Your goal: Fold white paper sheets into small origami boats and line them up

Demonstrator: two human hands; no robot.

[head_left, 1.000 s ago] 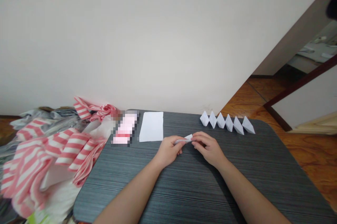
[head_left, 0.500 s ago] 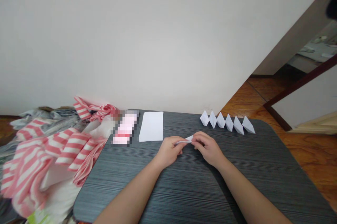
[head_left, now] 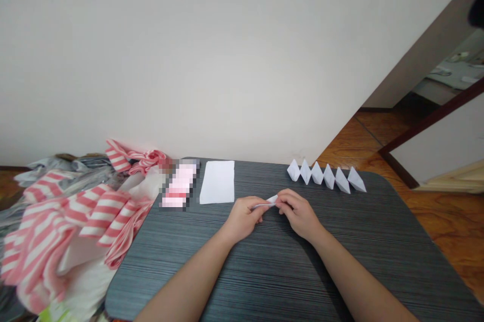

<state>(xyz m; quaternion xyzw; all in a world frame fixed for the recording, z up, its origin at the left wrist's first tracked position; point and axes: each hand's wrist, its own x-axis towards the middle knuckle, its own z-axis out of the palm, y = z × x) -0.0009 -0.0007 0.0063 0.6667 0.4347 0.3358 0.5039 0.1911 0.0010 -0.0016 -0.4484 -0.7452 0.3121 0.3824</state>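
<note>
Between my hands, above the dark table (head_left: 264,271), is a small folded piece of white paper (head_left: 271,200). My left hand (head_left: 245,217) pinches its left end, thumb on the near side. The right end is pinched by the thumb and fingers of my right hand (head_left: 297,212). My fingers hide much of the paper, so its full shape cannot be seen. Beyond my right hand, several pointed folded paper shapes (head_left: 328,177) stand in a row near the table's back edge. A stack of white paper sheets (head_left: 217,182) lies beyond my left hand.
Left of the sheets lies a blurred-out pink and white item (head_left: 179,183). Red-and-white striped cloth (head_left: 91,211) is heaped with plastic bags beside the table's left edge. A pale wall (head_left: 227,60) rises behind the table; wooden floor (head_left: 348,135) shows at the right.
Both hands stay nearly in place, still holding the paper. The white paper between the fingers looks slightly flatter or tilted differently. Everything else stays put.
</note>
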